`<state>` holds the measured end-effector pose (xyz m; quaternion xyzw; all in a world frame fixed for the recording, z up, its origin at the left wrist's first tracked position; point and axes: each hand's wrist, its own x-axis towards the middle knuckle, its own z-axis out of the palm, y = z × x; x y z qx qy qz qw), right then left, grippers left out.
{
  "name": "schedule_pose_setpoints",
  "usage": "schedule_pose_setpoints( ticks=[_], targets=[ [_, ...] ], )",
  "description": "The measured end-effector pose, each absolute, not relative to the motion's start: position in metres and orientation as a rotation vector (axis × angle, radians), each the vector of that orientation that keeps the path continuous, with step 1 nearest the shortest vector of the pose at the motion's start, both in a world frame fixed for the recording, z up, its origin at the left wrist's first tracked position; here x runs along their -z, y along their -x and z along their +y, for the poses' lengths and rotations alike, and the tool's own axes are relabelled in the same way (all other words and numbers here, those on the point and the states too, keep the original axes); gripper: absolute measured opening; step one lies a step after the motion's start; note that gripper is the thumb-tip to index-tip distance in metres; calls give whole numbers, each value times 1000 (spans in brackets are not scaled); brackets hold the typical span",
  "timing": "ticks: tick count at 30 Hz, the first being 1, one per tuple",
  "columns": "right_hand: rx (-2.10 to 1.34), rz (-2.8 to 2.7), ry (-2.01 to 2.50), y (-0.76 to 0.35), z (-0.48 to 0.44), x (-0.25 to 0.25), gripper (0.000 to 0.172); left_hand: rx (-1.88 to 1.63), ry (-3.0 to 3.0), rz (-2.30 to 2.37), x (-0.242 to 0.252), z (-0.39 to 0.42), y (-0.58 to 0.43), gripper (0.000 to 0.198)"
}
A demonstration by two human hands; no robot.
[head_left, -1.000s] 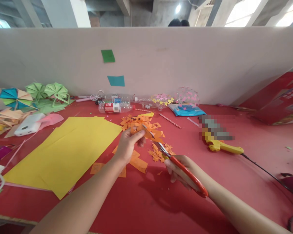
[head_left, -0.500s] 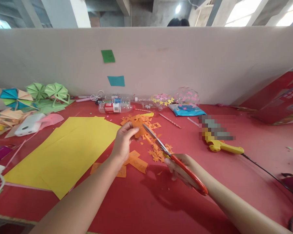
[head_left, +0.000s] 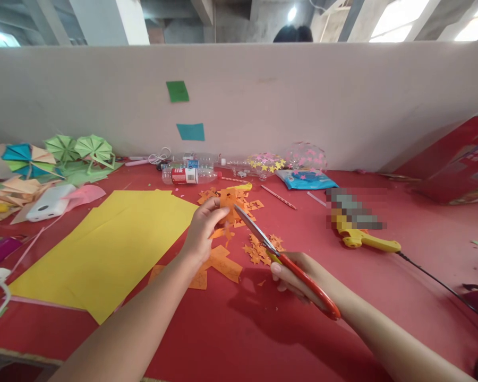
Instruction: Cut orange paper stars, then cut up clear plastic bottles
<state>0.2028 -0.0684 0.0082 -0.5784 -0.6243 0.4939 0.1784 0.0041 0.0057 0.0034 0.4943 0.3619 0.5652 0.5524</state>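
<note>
Between thumb and fingers, my left hand (head_left: 205, 225) pinches a piece of orange paper (head_left: 228, 198). My right hand (head_left: 298, 278) grips red-handled scissors (head_left: 302, 276), whose blade tips touch or nearly touch the paper's right edge; the blades look almost closed. Beneath the blades lies a pile of small orange paper stars (head_left: 258, 249). Orange scraps (head_left: 249, 204) are heaped behind my left hand. Closer to me, orange paper rectangles (head_left: 225, 263) with faint drawn lines lie on the red table, partly hidden by my left forearm.
Yellow paper sheets (head_left: 107, 244) cover the left side. A yellow glue gun (head_left: 366, 240) with a black cord lies right. Along the white partition (head_left: 231, 95) stand plastic bottles (head_left: 185, 175), a blue packet (head_left: 306, 180) and folded paper umbrellas (head_left: 93, 147). A red box (head_left: 462, 164) sits far right.
An orange strip that stood by the blades has dropped away below the held paper. The held piece has turned slightly. Both hands stay nearly in place.
</note>
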Motion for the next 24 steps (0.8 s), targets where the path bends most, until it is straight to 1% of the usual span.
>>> schedule_pose_setpoints(
  ticks=[3, 5, 24],
  targets=[
    [-1417, -1756, 1630, -203, -68, -9, 51, -1310, -1166, 874, -5, 4, -3, 19],
    [-1433, -1756, 1627, -203, -68, -11, 51, -1315, -1169, 872, -6, 4, -3, 20],
    [-1482, -1730, 1639, -202, -69, -19, 50, -1341, -1177, 869, -10, 5, -4, 12]
  ],
)
